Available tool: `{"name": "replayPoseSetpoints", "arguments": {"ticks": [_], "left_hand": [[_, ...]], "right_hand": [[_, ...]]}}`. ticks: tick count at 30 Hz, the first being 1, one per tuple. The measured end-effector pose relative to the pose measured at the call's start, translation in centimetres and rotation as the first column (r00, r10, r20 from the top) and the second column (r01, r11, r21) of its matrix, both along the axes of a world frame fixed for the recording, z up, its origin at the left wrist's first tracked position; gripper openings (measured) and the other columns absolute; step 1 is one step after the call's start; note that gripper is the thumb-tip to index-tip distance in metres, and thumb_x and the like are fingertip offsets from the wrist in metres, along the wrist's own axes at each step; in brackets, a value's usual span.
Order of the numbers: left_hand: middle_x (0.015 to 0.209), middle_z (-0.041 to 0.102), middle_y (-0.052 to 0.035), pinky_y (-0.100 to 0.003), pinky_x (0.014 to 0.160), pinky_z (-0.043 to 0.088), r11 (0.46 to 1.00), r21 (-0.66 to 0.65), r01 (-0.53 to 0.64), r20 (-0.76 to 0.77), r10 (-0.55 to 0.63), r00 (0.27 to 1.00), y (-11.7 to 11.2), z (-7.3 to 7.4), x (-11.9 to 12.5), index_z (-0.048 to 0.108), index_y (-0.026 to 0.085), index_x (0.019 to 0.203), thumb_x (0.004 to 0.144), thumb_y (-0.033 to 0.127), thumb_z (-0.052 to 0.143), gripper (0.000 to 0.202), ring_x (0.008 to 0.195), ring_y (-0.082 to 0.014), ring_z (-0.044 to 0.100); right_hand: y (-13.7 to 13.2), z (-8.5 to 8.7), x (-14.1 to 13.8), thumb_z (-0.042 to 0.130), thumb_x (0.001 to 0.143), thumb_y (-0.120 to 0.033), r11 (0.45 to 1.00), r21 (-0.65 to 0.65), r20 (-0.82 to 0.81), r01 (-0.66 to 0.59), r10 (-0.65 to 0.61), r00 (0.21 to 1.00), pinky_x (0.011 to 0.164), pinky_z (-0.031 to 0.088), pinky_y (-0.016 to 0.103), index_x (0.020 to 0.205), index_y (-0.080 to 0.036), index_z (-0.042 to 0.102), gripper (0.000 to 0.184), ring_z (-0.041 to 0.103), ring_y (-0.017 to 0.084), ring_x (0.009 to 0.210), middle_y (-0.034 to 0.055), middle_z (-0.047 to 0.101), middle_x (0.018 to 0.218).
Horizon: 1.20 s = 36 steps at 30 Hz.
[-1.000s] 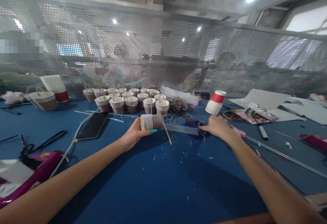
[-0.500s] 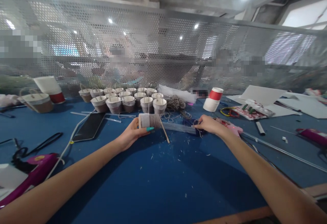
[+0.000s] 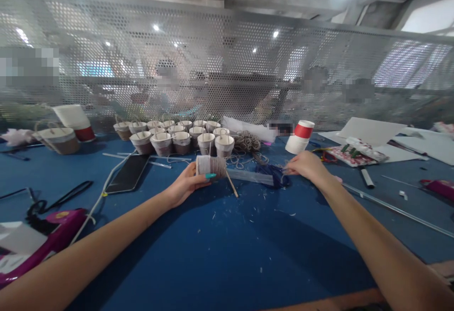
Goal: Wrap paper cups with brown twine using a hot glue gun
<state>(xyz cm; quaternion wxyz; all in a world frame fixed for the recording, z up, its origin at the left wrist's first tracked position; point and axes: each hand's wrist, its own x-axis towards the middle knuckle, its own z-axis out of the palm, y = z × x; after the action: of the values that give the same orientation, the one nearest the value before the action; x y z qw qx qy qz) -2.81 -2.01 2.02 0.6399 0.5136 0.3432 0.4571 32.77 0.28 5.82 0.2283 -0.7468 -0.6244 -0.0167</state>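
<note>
My left hand (image 3: 186, 184) grips a small paper cup (image 3: 203, 165) tipped on its side, with twine (image 3: 217, 167) wound round its right part. A thin wooden stick (image 3: 232, 183) slants down beside the cup's right end. To the right lie clear glue sticks (image 3: 250, 176), one end against a dark blue crumpled bundle (image 3: 276, 176). Just right of that bundle is my right hand (image 3: 305, 169), its fingers pinched together. Something thin and pale seems to show at the fingertips, but I cannot make it out.
Several small handled buckets (image 3: 180, 141) stand in rows at the back, beside loose twine (image 3: 246, 141). A black phone (image 3: 128, 174) and a purple glue gun (image 3: 65, 228) lie left. Stacked cups (image 3: 301, 136) and papers (image 3: 372, 131) are at the back right.
My right hand has lifted and moved right, away from the glue sticks and the dark blue bundle. My left hand still holds the twine-wrapped cup; the view has shifted slightly.
</note>
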Motion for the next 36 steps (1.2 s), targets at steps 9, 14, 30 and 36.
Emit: {"name": "replayPoseSetpoints", "arguments": {"ticks": [9,14,30,36], "left_hand": [[0.119,0.062,-0.0103,-0.037,0.091,0.047,1.000,-0.016,-0.002,0.007,0.002,1.000,-0.3,0.3,0.2,0.053,0.018,0.115,0.063,0.022,0.077,0.057,0.106,-0.0240,0.060],[0.114,0.064,-0.0077,-0.038,0.090,0.048,0.999,0.005,0.045,0.056,-0.045,0.997,0.0,-0.1,-0.2,0.054,0.020,0.115,0.063,0.024,0.075,0.056,0.104,-0.0248,0.061],[0.108,0.067,-0.0041,-0.038,0.088,0.048,0.987,0.067,0.145,0.129,-0.153,0.980,0.4,-1.0,-0.8,0.061,0.022,0.111,0.069,0.023,0.067,0.043,0.100,-0.0240,0.062],[0.098,0.069,-0.0021,-0.035,0.086,0.048,0.998,0.007,0.064,0.190,-0.064,0.980,0.5,-0.8,-0.4,0.063,0.022,0.104,0.064,0.023,0.071,0.040,0.092,-0.0206,0.063]], "right_hand": [[0.0,0.3,-1.4,0.044,0.092,-0.037,0.975,0.221,0.264,0.007,-0.067,0.962,0.090,0.038,0.049,0.085,-0.005,0.067,0.040,0.056,0.037,0.100,0.0256,0.063,0.095],[-0.4,0.3,-2.3,0.049,0.088,-0.032,0.887,0.340,0.093,-0.311,0.297,0.950,0.069,0.046,0.033,0.090,-0.013,0.061,0.023,0.056,0.020,0.068,0.0095,0.059,0.079],[-2.4,-1.0,-5.6,0.052,0.091,-0.037,0.616,-0.029,0.051,-0.787,0.788,0.614,0.082,0.046,0.039,0.091,-0.019,0.067,0.023,0.059,0.022,0.088,0.0094,0.066,0.091],[-3.4,-0.2,-6.9,0.049,0.091,-0.046,0.497,-0.091,-0.338,-0.863,0.800,0.496,0.071,0.048,0.033,0.089,-0.020,0.071,0.034,0.062,0.018,0.076,0.0057,0.070,0.085]]}}
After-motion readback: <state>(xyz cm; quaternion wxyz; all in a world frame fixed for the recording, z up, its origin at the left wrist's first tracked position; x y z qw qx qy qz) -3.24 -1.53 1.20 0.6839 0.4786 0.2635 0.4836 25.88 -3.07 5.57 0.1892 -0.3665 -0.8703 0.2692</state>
